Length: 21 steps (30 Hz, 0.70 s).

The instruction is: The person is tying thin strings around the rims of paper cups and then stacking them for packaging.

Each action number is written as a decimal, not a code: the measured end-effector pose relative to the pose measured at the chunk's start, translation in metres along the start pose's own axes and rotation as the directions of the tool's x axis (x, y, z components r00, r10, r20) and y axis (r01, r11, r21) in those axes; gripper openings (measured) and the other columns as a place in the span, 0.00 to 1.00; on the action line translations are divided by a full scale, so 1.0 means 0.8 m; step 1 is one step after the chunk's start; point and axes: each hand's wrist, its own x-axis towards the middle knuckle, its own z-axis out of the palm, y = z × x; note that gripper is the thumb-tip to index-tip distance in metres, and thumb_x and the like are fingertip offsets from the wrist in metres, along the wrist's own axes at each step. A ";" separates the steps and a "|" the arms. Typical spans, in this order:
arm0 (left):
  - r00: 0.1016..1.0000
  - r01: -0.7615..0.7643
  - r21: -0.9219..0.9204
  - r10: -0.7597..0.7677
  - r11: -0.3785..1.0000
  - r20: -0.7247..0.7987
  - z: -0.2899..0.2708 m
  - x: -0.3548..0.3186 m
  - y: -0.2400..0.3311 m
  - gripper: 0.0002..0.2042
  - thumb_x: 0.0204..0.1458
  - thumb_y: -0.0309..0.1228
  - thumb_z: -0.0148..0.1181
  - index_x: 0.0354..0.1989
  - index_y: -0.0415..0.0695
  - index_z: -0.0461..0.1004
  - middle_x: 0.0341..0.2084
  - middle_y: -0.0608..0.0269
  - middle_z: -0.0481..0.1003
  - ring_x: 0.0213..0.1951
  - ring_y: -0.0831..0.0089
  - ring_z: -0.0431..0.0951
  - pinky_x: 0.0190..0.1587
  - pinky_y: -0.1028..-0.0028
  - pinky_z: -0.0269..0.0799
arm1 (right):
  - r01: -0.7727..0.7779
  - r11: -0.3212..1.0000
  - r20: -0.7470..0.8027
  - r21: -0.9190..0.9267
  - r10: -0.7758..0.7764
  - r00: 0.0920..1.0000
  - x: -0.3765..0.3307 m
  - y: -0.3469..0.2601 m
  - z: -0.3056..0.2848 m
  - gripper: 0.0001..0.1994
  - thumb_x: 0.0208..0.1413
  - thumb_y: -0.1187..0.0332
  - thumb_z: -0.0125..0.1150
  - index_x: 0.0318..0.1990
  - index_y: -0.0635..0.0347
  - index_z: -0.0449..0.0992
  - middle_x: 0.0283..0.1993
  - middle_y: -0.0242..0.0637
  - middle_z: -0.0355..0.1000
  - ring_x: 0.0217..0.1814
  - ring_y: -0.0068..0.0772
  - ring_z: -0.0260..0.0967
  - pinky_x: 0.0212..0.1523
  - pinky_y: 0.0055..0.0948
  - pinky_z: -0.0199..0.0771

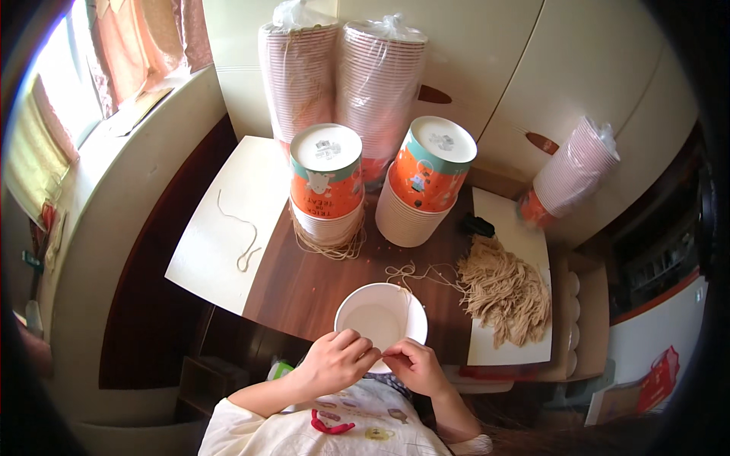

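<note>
Left hand: my left hand (334, 362) sits lower centre of frame, fingers curled narrow, pinching a thin beige string (388, 352) at the near rim of the bowl.
Right hand: my right hand (414, 366) is just beside it, fingertips nearly touching the left's, pinched on the same string.
Bowl: white round paper bowl (380, 313), upright, open, on the dark brown wooden worktop (304, 285), centre frame, touching both hands at its near edge.
String pile: heap of beige cut strings (506, 292) right of the bowl, lying partly on a white board (532, 235); a few loose strands trail toward the bowl.
Stacks: two upside-down stacks of orange-and-teal printed paper bowls (327, 182) and (426, 182), upper centre.
Behind: plastic-wrapped bowl sleeves (342, 76) at top, one more leaning at upper right (574, 171).
Left: single loose string (242, 235) on a white board at left.
</note>
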 end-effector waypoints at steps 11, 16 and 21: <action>0.698 0.711 -0.281 -0.695 0.645 0.171 0.035 -0.060 -0.015 0.13 0.44 0.39 0.61 0.22 0.41 0.72 0.10 0.62 0.70 0.14 0.67 0.71 0.18 0.71 0.68 | 0.085 0.954 -0.096 -0.289 -0.117 0.988 0.008 0.002 -0.011 0.04 0.42 0.74 0.61 0.28 0.55 0.77 0.22 0.32 0.69 0.21 0.30 0.68 0.21 0.25 0.68; 0.375 0.834 -0.548 -0.656 -0.070 0.655 0.064 -0.079 -0.010 0.17 0.50 0.40 0.55 0.22 0.36 0.73 0.13 0.65 0.72 0.16 0.82 0.71 0.21 0.78 0.67 | 0.118 0.904 -0.028 -0.412 -0.142 0.989 0.007 0.018 0.012 0.03 0.41 0.70 0.63 0.26 0.51 0.77 0.21 0.30 0.68 0.23 0.31 0.69 0.22 0.27 0.70; 0.517 0.818 -0.505 -0.737 0.276 0.434 0.059 -0.065 -0.005 0.12 0.48 0.31 0.53 0.20 0.35 0.72 0.10 0.58 0.71 0.14 0.74 0.73 0.19 0.76 0.67 | 0.084 0.905 -0.010 -0.418 -0.096 0.995 0.001 0.012 0.021 0.03 0.40 0.71 0.63 0.25 0.53 0.77 0.21 0.33 0.68 0.21 0.33 0.68 0.21 0.28 0.68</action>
